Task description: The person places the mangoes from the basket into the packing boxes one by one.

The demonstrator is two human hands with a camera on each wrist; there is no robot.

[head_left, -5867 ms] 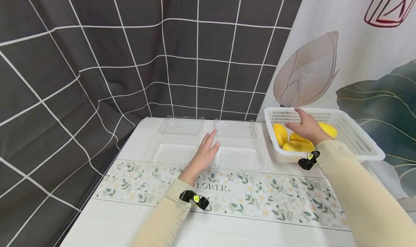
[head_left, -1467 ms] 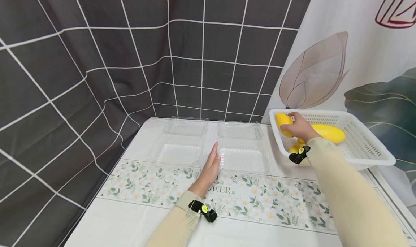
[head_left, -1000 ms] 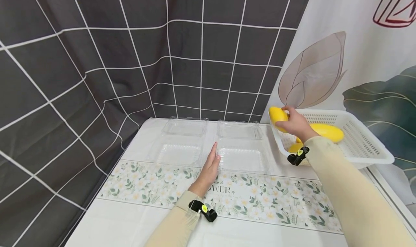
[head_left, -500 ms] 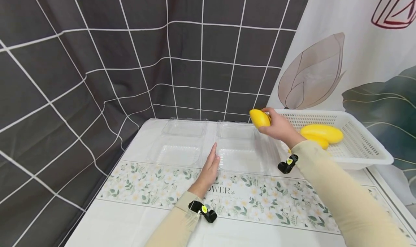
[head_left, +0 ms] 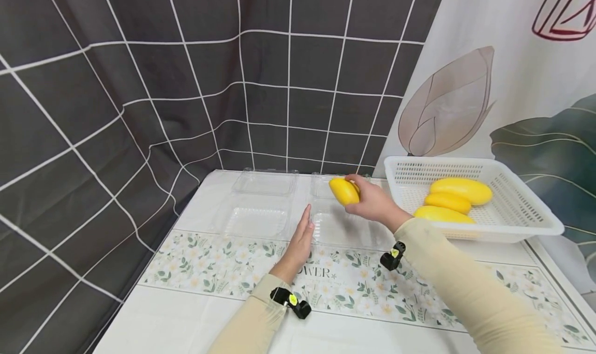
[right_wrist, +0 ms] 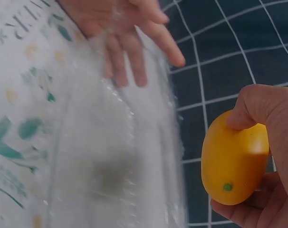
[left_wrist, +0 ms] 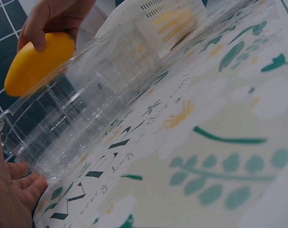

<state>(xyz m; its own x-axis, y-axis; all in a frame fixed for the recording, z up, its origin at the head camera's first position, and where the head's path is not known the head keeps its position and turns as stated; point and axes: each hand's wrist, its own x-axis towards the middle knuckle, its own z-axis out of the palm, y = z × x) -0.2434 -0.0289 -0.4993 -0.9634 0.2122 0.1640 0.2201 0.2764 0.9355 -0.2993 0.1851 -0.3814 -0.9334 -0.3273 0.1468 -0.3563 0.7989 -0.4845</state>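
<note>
My right hand (head_left: 374,206) holds a yellow mango (head_left: 342,191) between thumb and fingers, above the right-hand clear plastic clamshell box (head_left: 342,232). In the right wrist view a small green stem spot shows on the mango (right_wrist: 232,164). The box lies with its lid folded back toward the curtain. My left hand (head_left: 296,248) stands on edge at the box's left side, fingers straight and fingertips right at its wall. In the left wrist view the mango (left_wrist: 39,64) hangs over the box's rim, and only part of my left hand (left_wrist: 15,190) shows.
A second clear clamshell box (head_left: 258,222) lies with its lid back at the left. At the right, a white perforated basket (head_left: 517,201) holds several mangoes (head_left: 461,190). A floral strip (head_left: 195,263) crosses the white table; a dark gridded curtain (head_left: 261,105) hangs behind.
My right hand has taken a mango from the basket's left end and carried it left, over the right-hand box. My left hand has stayed nearly in place over the last second.
</note>
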